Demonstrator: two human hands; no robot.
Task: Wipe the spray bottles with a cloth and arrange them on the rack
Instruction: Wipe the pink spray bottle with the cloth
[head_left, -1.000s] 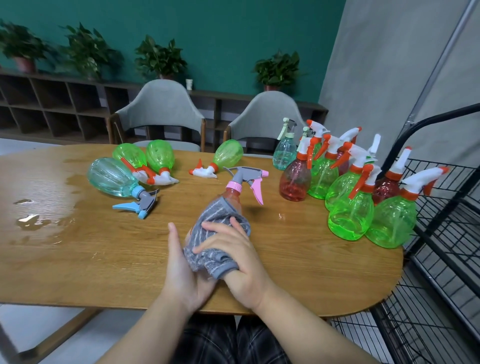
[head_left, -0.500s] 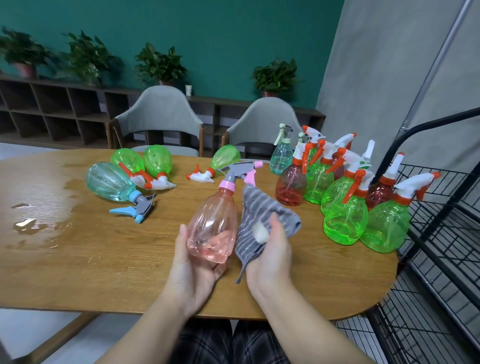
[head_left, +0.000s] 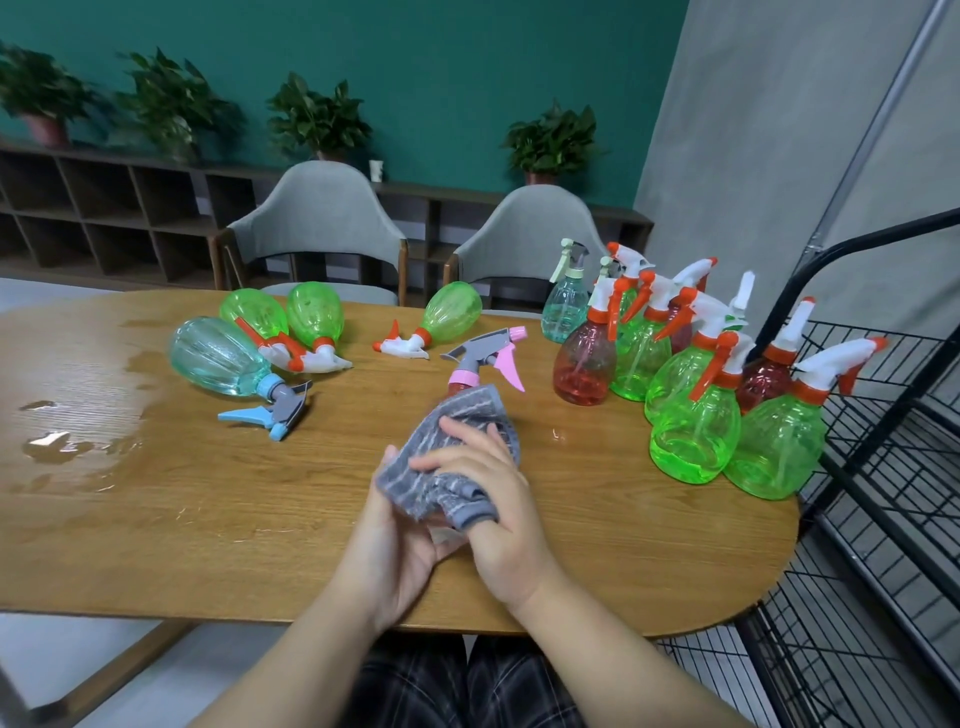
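Observation:
A pink spray bottle (head_left: 460, 385) with a grey and pink trigger head lies tilted over the table's near middle, its body almost wholly covered by a grey striped cloth (head_left: 457, 426). My left hand (head_left: 397, 540) cups the bottle's base from below. My right hand (head_left: 493, 499) wraps the cloth around the bottle's body. Several upright green and red bottles (head_left: 696, 431) stand at the table's right end. Three green bottles (head_left: 314, 314) and a teal bottle (head_left: 218, 358) lie on their sides at the back left. The black wire rack (head_left: 883, 467) stands to the right.
Water puddles (head_left: 52, 441) lie on the wooden table (head_left: 208, 519) at the left. Two grey chairs (head_left: 317, 218) stand behind the table, with low shelving and potted plants along the green wall.
Half a second ago the cloth hung off the bottle in my right hand; now it is wrapped over the pink bottle's body again, as it was a second ago.

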